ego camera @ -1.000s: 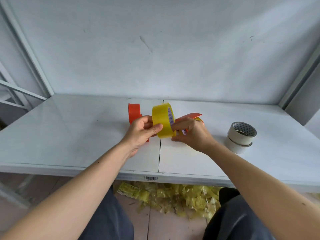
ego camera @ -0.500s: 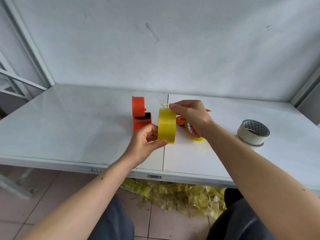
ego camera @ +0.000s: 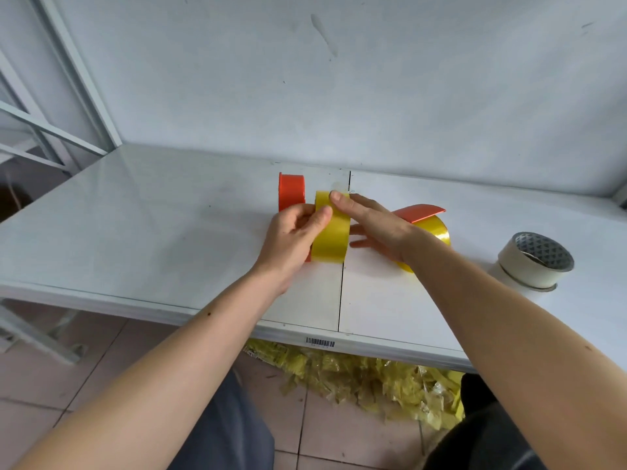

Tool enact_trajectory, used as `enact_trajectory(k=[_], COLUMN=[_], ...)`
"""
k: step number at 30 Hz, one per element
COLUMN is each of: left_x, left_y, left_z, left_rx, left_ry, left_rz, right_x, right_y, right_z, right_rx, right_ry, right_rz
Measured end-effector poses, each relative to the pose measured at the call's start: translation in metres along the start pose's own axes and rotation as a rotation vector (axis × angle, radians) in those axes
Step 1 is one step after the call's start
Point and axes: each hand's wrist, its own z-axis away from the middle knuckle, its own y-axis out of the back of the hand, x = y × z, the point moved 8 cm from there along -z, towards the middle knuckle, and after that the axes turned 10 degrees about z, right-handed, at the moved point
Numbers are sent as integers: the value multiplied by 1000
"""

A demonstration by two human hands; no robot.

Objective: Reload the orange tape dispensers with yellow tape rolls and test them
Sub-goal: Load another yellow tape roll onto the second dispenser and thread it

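Note:
A yellow tape roll [ego camera: 330,237] stands on edge above the white table [ego camera: 152,215], gripped from the left by my left hand [ego camera: 293,232], thumb across its outer face. My right hand [ego camera: 376,222] lies flat with its fingers apart, the index fingertip pressing on the top of the roll. Just behind my left hand stands an empty orange tape dispenser [ego camera: 291,193]. A second orange dispenser [ego camera: 420,213] holding a yellow roll [ego camera: 434,232] lies behind my right wrist, partly hidden.
Two stacked white tape rolls [ego camera: 534,261] sit on the table at the right. A heap of crumpled yellow tape scraps [ego camera: 366,378] lies on the tiled floor under the table's front edge. A metal frame [ego camera: 51,123] rises at the left.
My left hand has carried the roll a little farther from me, toward the empty dispenser. My right hand has flattened, its fingertip now on the roll's top rather than pinching at the tape end.

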Motion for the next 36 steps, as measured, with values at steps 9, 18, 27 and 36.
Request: enact_trajectory(k=[9,18,27,36], left_x=[39,-28,-34,-62], left_y=[66,42,37,60], left_z=[-57,-89,-77,-53], left_rx=[467,129,-39,27], left_ry=[-193,293,268,173], left_rz=[-318,42,85,27], right_x=[-15,-19,-18,9], right_y=[13,0,-34,-56], right_z=[-40,-77,-82,-58], right_rx=[189,160,188,381], right_ry=[25,-54,-4,84], right_rz=[-311,-96,38,352])
